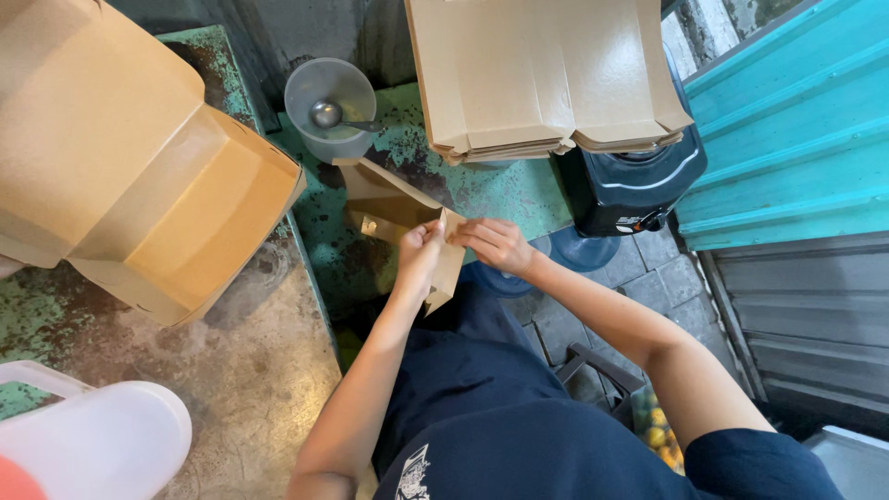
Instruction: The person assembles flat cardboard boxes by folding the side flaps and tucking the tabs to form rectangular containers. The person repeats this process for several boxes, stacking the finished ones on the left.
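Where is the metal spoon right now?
The metal spoon lies inside the translucent plastic cup at the top centre of the head view, left of the stack of flat cardboard.

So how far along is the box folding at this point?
Done: assembled boxes sit stacked at the left. In hand: the left hand and right hand both pinch one partly folded cardboard piece, not yet box-shaped. Left: a stack of flat blanks waits ahead.

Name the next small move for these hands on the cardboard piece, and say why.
Probably press the flap down along its crease. Both the left hand and the right hand pinch the top edge of the part-folded brown cardboard piece, which stands only half shaped.
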